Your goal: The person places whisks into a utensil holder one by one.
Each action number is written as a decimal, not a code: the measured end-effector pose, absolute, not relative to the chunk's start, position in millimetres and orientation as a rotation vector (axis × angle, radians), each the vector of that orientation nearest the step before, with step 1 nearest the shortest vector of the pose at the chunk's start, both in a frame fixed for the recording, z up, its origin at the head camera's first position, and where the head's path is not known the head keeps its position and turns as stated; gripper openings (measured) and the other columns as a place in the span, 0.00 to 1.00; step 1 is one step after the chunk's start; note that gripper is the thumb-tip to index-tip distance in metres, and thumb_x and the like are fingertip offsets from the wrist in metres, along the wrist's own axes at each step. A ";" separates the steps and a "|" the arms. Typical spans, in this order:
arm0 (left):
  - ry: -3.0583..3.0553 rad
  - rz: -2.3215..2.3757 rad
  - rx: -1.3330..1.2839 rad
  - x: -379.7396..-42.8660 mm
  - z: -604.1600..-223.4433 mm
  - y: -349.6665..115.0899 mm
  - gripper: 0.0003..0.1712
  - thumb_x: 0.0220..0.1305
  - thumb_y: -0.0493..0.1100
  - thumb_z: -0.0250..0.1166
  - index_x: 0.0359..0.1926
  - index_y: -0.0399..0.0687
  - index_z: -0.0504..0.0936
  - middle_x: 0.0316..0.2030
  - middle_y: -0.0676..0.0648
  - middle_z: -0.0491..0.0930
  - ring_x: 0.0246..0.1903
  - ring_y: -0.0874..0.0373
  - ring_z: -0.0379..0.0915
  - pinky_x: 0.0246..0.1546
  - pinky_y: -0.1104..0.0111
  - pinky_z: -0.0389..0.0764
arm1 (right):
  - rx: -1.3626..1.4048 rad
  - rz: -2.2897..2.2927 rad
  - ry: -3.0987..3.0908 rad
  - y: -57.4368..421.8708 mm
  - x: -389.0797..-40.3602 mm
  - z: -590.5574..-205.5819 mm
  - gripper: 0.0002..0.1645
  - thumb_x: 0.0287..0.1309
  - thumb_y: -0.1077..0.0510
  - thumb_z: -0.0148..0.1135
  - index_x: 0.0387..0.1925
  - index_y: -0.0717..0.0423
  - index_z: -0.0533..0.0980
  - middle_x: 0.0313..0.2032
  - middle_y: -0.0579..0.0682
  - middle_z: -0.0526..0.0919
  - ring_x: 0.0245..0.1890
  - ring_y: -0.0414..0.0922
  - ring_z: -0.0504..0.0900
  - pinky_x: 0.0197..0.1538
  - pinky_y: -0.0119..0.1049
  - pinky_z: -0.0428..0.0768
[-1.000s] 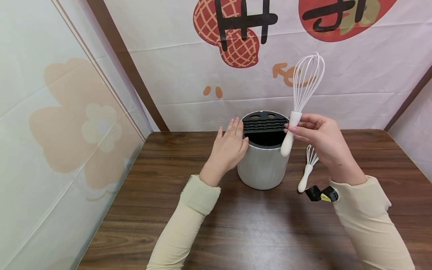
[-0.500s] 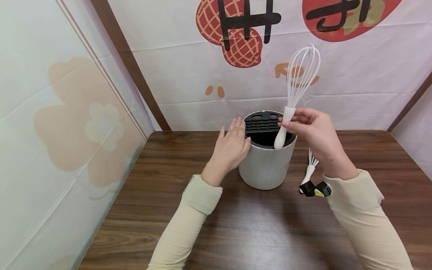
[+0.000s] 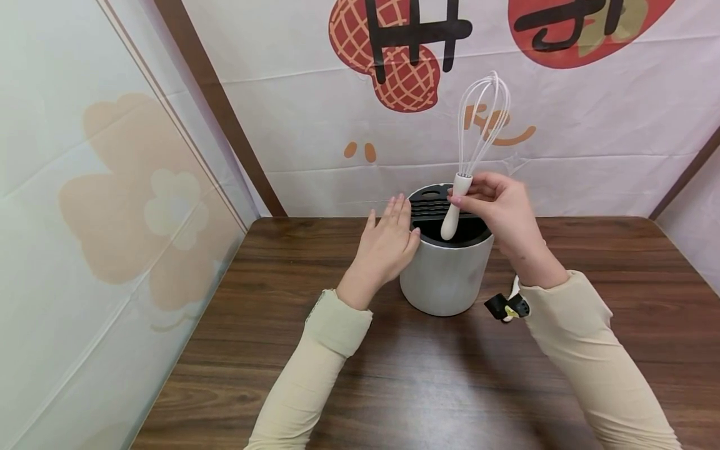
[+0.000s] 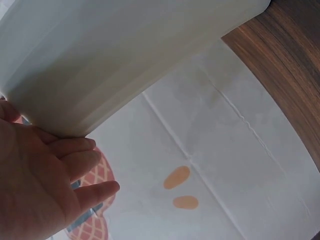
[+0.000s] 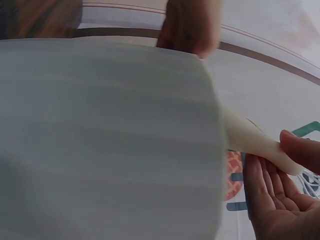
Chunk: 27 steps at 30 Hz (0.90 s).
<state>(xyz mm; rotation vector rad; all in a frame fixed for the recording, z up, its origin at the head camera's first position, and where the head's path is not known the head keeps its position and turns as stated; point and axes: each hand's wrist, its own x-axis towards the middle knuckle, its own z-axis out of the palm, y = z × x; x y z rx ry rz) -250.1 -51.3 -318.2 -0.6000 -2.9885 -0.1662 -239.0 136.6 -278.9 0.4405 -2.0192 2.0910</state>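
Note:
A white whisk (image 3: 462, 183) is pinched near the top of its handle by my right hand (image 3: 506, 209), wires up and handle end down. That handle end overlaps the large front opening of a white utensil holder (image 3: 442, 278) with a black slotted insert (image 3: 430, 209). In the right wrist view the whisk handle (image 5: 255, 140) slants behind the holder's rim, its lower end hidden. My left hand (image 3: 385, 240) rests with straight fingers against the holder's left rim; the left wrist view shows its fingers (image 4: 75, 150) at the rim's edge.
A second, smaller whisk (image 3: 514, 287) lies on the wooden table (image 3: 270, 350) right of the holder, mostly hidden behind my right wrist and a small black device (image 3: 506, 307) on the sleeve. A printed cloth backdrop (image 3: 304, 125) stands behind the table.
My right hand has carried the whisk leftward, from beside the holder's right rim to over its front opening. The left hand keeps its place on the rim.

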 end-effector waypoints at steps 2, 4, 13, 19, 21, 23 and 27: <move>-2.986 -0.171 -0.601 -250.7 -318.3 -51.5 0.34 0.74 0.53 0.34 0.73 0.40 0.46 0.73 0.45 0.43 0.72 0.55 0.36 0.69 0.53 0.41 | 0.425 2.048 -2.052 133.4 -241.5 -281.0 0.13 0.51 0.70 0.67 0.41 0.66 0.78 0.30 0.44 0.85 0.32 0.37 0.83 0.40 0.26 0.79; -2.983 -0.174 -0.603 -251.5 -318.5 -51.7 0.34 0.74 0.53 0.34 0.73 0.40 0.46 0.73 0.45 0.43 0.72 0.55 0.36 0.69 0.53 0.41 | 0.415 2.010 -2.082 130.4 -243.6 -283.4 0.15 0.51 0.70 0.66 0.43 0.71 0.77 0.29 0.43 0.85 0.32 0.36 0.83 0.39 0.26 0.79; -2.988 -0.173 -0.607 -253.9 -318.6 -52.3 0.34 0.74 0.53 0.34 0.73 0.39 0.46 0.73 0.45 0.43 0.72 0.55 0.36 0.69 0.53 0.41 | 0.348 1.916 -2.202 122.9 -248.0 -289.4 0.18 0.51 0.67 0.68 0.43 0.73 0.75 0.28 0.38 0.82 0.31 0.33 0.82 0.39 0.25 0.77; -2.993 -0.177 -0.602 -254.4 -318.6 -51.9 0.34 0.74 0.53 0.34 0.73 0.40 0.46 0.73 0.45 0.42 0.72 0.55 0.36 0.69 0.54 0.40 | 0.363 1.906 -2.274 121.6 -249.4 -292.0 0.20 0.49 0.64 0.71 0.44 0.69 0.76 0.31 0.41 0.83 0.34 0.35 0.82 0.39 0.26 0.78; -2.991 -0.176 -0.602 -254.7 -318.8 -51.7 0.34 0.74 0.53 0.34 0.73 0.40 0.46 0.73 0.45 0.43 0.72 0.55 0.36 0.69 0.53 0.40 | 0.373 1.898 -2.296 121.3 -249.9 -293.5 0.22 0.49 0.64 0.71 0.45 0.69 0.75 0.32 0.43 0.83 0.34 0.35 0.82 0.39 0.26 0.78; -2.991 -0.174 -0.601 -255.1 -319.0 -51.4 0.34 0.74 0.53 0.34 0.73 0.40 0.46 0.73 0.45 0.43 0.72 0.56 0.35 0.69 0.53 0.40 | 0.375 1.893 -2.311 121.1 -250.1 -294.8 0.23 0.49 0.63 0.71 0.46 0.68 0.75 0.34 0.46 0.83 0.35 0.36 0.82 0.38 0.26 0.78; -2.991 -0.170 -0.603 -255.6 -319.5 -51.1 0.34 0.74 0.53 0.34 0.73 0.40 0.45 0.73 0.45 0.42 0.72 0.56 0.35 0.69 0.53 0.40 | 0.364 1.905 -2.323 120.1 -250.4 -295.1 0.25 0.50 0.61 0.71 0.49 0.67 0.74 0.38 0.51 0.83 0.37 0.37 0.82 0.40 0.27 0.78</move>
